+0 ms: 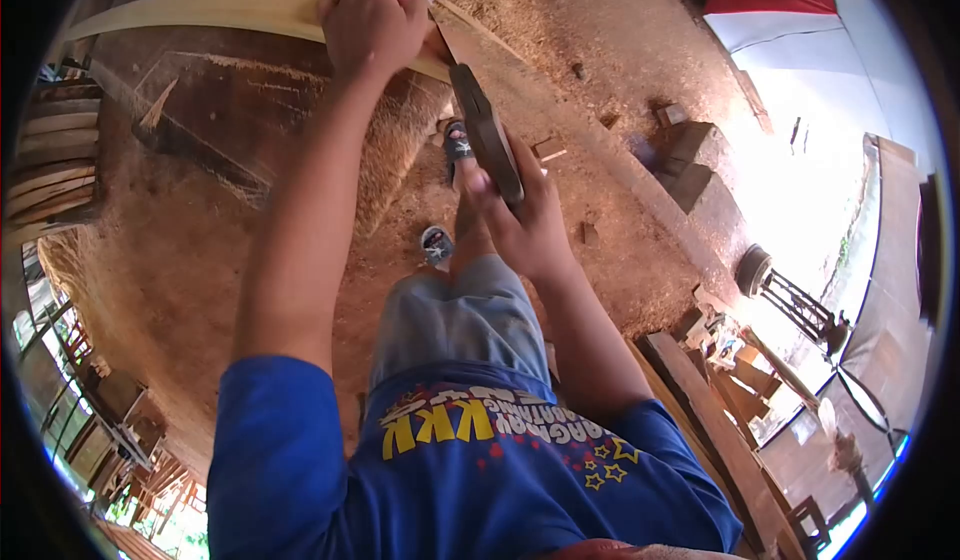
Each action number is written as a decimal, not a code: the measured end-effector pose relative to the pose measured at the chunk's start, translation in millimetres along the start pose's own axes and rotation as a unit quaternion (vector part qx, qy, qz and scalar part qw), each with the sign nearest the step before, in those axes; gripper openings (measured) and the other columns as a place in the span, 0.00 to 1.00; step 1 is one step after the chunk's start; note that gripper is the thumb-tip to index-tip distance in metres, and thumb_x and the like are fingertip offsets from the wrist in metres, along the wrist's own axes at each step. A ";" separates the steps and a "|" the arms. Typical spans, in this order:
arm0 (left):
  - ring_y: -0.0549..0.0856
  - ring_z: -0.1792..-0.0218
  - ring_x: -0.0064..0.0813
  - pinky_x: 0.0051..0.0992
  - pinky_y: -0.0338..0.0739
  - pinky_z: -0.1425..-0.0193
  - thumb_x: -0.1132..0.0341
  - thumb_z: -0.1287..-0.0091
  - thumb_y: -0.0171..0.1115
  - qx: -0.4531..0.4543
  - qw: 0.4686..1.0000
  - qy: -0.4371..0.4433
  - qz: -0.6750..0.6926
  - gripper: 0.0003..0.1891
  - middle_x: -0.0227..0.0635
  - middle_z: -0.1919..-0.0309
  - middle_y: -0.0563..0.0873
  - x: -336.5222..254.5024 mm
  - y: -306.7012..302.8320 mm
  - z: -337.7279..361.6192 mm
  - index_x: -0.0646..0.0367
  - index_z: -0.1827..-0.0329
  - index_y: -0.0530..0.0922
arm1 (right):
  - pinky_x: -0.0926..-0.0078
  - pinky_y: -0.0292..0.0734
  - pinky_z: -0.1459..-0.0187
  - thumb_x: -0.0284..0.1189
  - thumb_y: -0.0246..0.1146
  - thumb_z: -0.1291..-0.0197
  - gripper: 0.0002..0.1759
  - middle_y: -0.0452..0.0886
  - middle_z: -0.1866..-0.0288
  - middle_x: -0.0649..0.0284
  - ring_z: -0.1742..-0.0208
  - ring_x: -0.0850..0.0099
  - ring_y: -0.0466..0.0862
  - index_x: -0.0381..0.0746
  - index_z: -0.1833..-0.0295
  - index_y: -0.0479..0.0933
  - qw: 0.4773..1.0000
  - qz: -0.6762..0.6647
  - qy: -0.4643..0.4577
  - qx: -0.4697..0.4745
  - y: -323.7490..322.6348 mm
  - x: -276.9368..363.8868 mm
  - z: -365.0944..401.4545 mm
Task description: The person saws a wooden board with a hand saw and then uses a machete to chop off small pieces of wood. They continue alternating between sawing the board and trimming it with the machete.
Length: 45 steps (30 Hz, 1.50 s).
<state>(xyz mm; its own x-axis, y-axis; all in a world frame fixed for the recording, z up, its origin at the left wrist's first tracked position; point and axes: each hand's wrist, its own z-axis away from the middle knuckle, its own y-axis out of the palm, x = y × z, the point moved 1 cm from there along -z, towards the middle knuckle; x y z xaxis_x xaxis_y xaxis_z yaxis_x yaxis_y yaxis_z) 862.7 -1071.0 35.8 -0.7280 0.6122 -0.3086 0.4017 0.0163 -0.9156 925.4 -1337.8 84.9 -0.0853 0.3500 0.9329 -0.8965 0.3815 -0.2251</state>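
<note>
My right hand (528, 218) is wrapped round the dark handle of a handsaw (484, 130). The saw's thin blade points away from me and meets the right end of a long, pale, curved wooden board (220, 10). On that same board, just left of the blade, my left hand (376, 22) is closed and bears down, its fingertips partly hidden. The board lies across a thick brown wooden slab (250, 100).
Sawdust covers the dirt floor (330, 290) around my sandalled feet. Wooden blocks (700, 165) lie to the right, near a long beam. Stacked timber (55, 150) stands at the far left, and planks (715, 430) lie at the lower right.
</note>
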 end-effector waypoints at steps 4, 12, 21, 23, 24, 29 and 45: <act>0.88 0.55 0.53 0.51 0.75 0.43 0.55 0.28 0.47 -0.007 0.999 0.004 -0.046 0.17 0.44 0.61 0.91 9.4 11.1 -4.8 0.47 0.59 0.87 | 0.64 0.82 0.49 0.37 0.68 0.29 0.33 0.88 0.55 0.48 0.53 0.61 0.90 0.32 0.26 0.71 0.999 0.002 0.024 -0.040 -8.6 -12.4 83.1; 0.88 0.44 0.50 0.57 0.66 0.28 0.53 0.27 0.45 0.081 0.993 -0.028 -0.085 0.21 0.44 0.50 0.92 -3.8 2.8 -3.8 0.41 0.46 0.88 | 0.64 0.82 0.42 0.29 0.70 0.35 0.32 0.88 0.46 0.44 0.44 0.58 0.91 0.28 0.29 0.73 0.991 0.068 0.100 -0.059 -48.6 -26.2 279.8; 0.88 0.55 0.34 0.44 0.60 0.29 0.56 0.26 0.46 0.092 0.988 -0.027 -0.119 0.20 0.32 0.64 0.92 -6.9 1.3 -11.2 0.35 0.49 0.90 | 0.57 0.82 0.53 0.40 0.68 0.34 0.24 0.88 0.61 0.46 0.58 0.52 0.90 0.33 0.41 0.80 0.998 0.047 0.044 -0.010 15.2 -34.2 -17.5; 0.87 0.54 0.35 0.44 0.60 0.30 0.56 0.26 0.46 0.082 0.990 -0.042 -0.109 0.20 0.31 0.63 0.92 -5.2 2.9 -4.5 0.35 0.49 0.91 | 0.57 0.82 0.53 0.40 0.68 0.34 0.24 0.88 0.61 0.46 0.58 0.52 0.90 0.33 0.42 0.80 0.998 0.034 0.040 -0.019 7.9 -25.4 5.8; 0.87 0.54 0.35 0.43 0.60 0.30 0.56 0.27 0.47 0.070 0.991 -0.047 -0.103 0.20 0.31 0.63 0.92 -5.5 2.2 -8.5 0.36 0.50 0.91 | 0.57 0.82 0.52 0.39 0.68 0.34 0.24 0.87 0.61 0.46 0.57 0.52 0.90 0.33 0.41 0.80 0.999 0.013 0.018 -0.035 1.8 -22.0 34.5; 0.88 0.53 0.37 0.46 0.61 0.31 0.56 0.26 0.47 0.058 0.994 -0.024 -0.087 0.20 0.35 0.60 0.93 1.7 7.7 -6.8 0.38 0.48 0.91 | 0.67 0.83 0.47 0.27 0.69 0.38 0.33 0.90 0.52 0.48 0.52 0.64 0.91 0.30 0.27 0.74 0.995 0.052 0.085 -0.023 -42.6 -60.6 243.1; 0.88 0.52 0.34 0.45 0.61 0.29 0.54 0.25 0.46 0.078 0.988 -0.035 -0.130 0.21 0.32 0.56 0.93 -2.8 6.7 -5.3 0.34 0.43 0.89 | 0.64 0.81 0.59 0.28 0.66 0.44 0.26 0.87 0.64 0.53 0.63 0.67 0.87 0.31 0.39 0.80 0.993 0.056 0.088 -0.047 -4.2 -21.8 48.9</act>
<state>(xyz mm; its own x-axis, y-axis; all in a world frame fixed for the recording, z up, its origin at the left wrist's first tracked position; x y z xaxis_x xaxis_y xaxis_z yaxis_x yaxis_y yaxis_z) 870.4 -1068.4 31.9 -0.8346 0.5465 -0.0694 0.1088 0.0400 -0.9933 909.7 -1388.8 79.3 -0.0988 0.5355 0.8388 -0.8404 0.4064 -0.3585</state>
